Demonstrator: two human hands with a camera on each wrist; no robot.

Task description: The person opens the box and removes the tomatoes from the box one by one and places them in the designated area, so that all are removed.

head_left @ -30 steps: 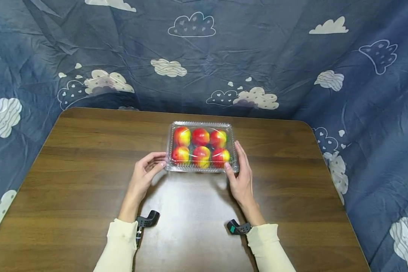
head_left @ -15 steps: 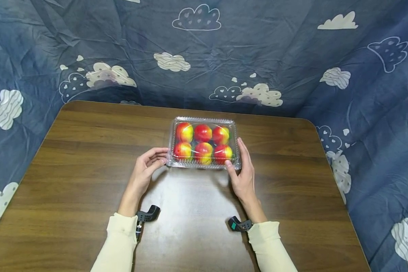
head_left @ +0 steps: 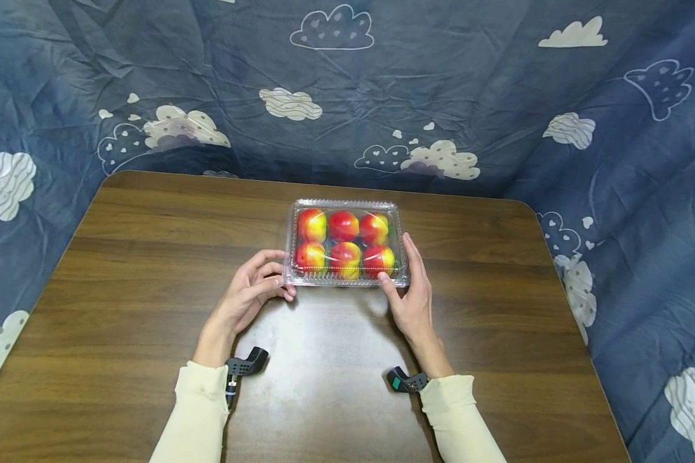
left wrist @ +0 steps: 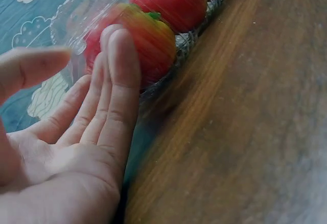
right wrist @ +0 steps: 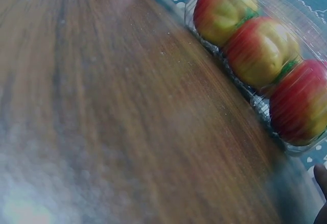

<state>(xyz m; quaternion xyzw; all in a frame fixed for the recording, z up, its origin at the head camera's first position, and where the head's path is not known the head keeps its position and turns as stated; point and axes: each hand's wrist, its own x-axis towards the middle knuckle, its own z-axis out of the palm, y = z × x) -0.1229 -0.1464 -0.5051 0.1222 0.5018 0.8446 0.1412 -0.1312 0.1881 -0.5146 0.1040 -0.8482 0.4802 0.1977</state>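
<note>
A clear plastic clamshell box (head_left: 347,283) is at the far middle of the table, its domed lid down over several round red-and-yellow fruits (head_left: 345,258). My left hand (head_left: 246,292) is at its front left corner, fingertips right at the edge. In the left wrist view, those fingers (left wrist: 121,55) are nearly straight, with the thumb apart. My right hand (head_left: 412,305) holds the front right corner, thumb over the lid's rim and fingers along the side. Most of the right hand is out of frame in the right wrist view, which shows a front row of fruits (right wrist: 263,50).
The brown wooden table (head_left: 150,257) extends all around the box. Behind and beside it hangs a blue cloth (head_left: 220,77) with white clouds. Each wrist wears a black camera mount (head_left: 248,363), just below the pale sleeves.
My left fingers have spread at the box's corner, with fingertips now showing below its front edge, and that hand has tilted slightly. The right hand keeps its hold. The head view has shifted a little.
</note>
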